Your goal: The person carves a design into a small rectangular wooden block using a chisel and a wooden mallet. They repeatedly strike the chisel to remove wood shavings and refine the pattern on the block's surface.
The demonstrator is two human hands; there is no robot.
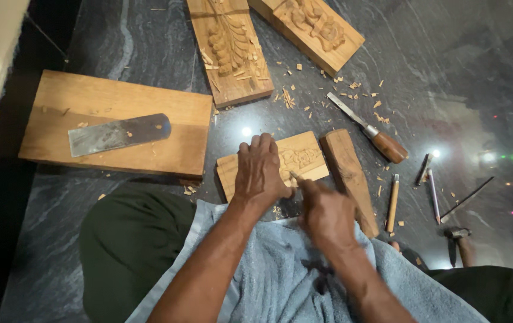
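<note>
Nearest me, over the blue towel (280, 275) on my lap, my right hand (328, 212) was clenched around a small carving tool (296, 176) while my left hand (260, 170) lay flat, pinning the small carved block (301, 157) at twelve o'clock of my hands. Its relief looked only partly cut, with the left portion hidden. Farther out at twelve to one o'clock, two carved panels (232, 48) lay among wood chips (286, 98), seemingly further along.

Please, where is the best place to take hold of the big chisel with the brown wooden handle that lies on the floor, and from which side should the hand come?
Grip the chisel by its rounded brown handle, at its lower-right end. Come from the right, from above: that end looks free, while the flat steel blade points up-left toward the wood chips.
</note>
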